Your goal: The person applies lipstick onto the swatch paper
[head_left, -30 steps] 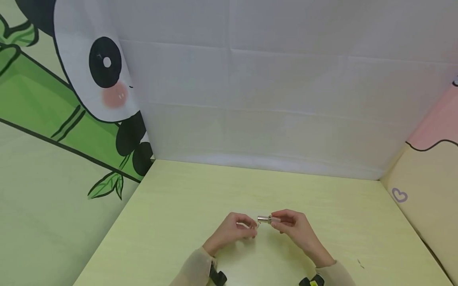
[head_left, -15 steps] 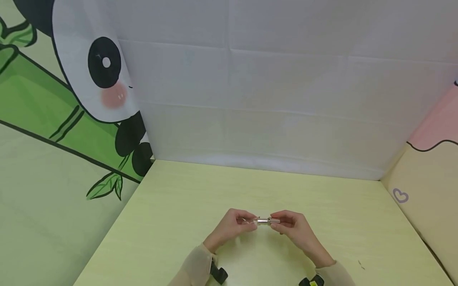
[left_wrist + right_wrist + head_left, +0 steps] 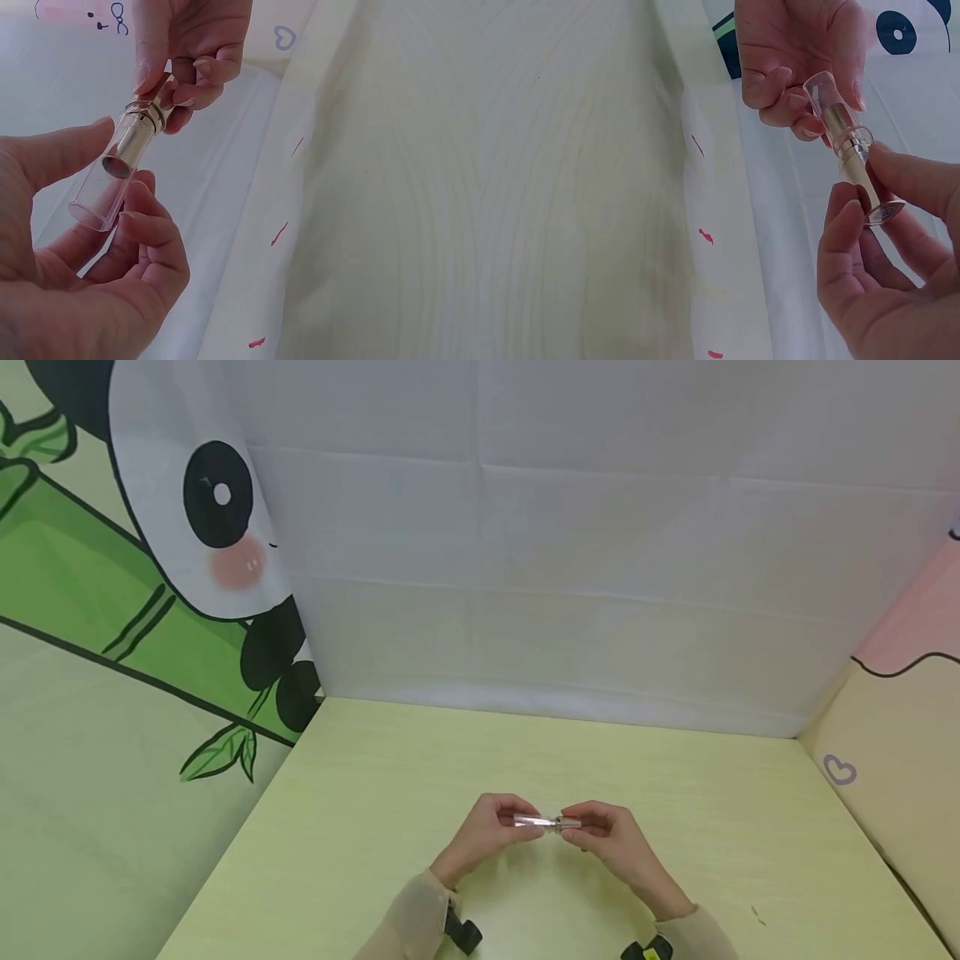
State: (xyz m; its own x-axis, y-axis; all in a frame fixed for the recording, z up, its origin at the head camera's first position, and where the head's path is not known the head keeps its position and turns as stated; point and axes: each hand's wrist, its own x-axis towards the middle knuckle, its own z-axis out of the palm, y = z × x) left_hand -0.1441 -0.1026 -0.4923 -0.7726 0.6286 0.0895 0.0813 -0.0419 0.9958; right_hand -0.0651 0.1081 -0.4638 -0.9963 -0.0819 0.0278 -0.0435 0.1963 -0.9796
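Observation:
A gold lipstick tube [image 3: 861, 180] and its clear cap [image 3: 91, 201] are lined up between the two hands above the table. In the head view, my left hand [image 3: 489, 839] pinches the cap between thumb and fingers. My right hand [image 3: 617, 845] pinches the gold base. Both wrist views show the tube's narrower gold upper part inside the transparent cap, whose open rim sits close to the collar of the base. No lipstick bullet can be made out inside. Fingers partly hide the sides of the base and cap.
A pale wooden table [image 3: 420, 752] lies under the hands. A white cloth wall [image 3: 570, 568] rises behind it, with printed panels left and right. Red marks [image 3: 279, 234] show along a pale strip in the wrist views. A small dark mark [image 3: 758, 916] is on the table's right.
My left hand has brought the clear cap rightward over the gold tube's end. Earlier the tube's end was bare and apart from the left hand. The right hand has shifted slightly left.

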